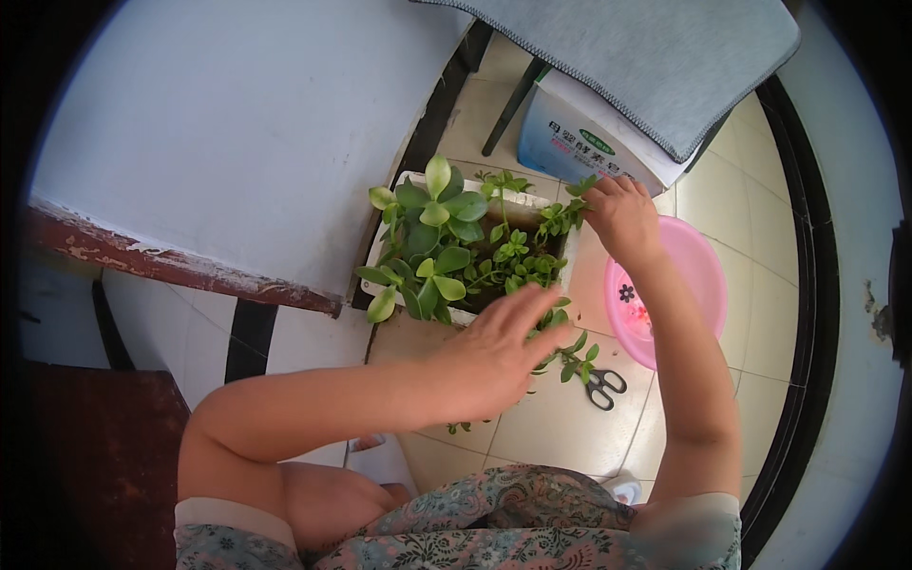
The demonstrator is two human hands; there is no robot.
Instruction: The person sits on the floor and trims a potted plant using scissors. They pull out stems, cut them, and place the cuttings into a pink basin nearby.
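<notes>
A white rectangular planter [528, 197] stands on the floor in front of me. A thick-leaved succulent [418, 223] fills its left side, and a small-leaved trailing plant [513, 249] grows on the right. At the planter's far right corner my right hand [622, 218] has its fingers closed on a leafy stem [581, 187]. My left hand [494, 353] is held over the near edge with fingers stretched and thumb apart, beside stems hanging over that side. It hides part of them. Black-handled scissors [605, 388] lie on the floor near the hanging stems.
A pink basin [714, 304] with a printed bottom stands right of the planter, partly behind my right forearm. Beyond the planter are a blue and white carton [579, 128] and a surface with grey cloth [655, 57]. A pale panel [237, 142] borders the left.
</notes>
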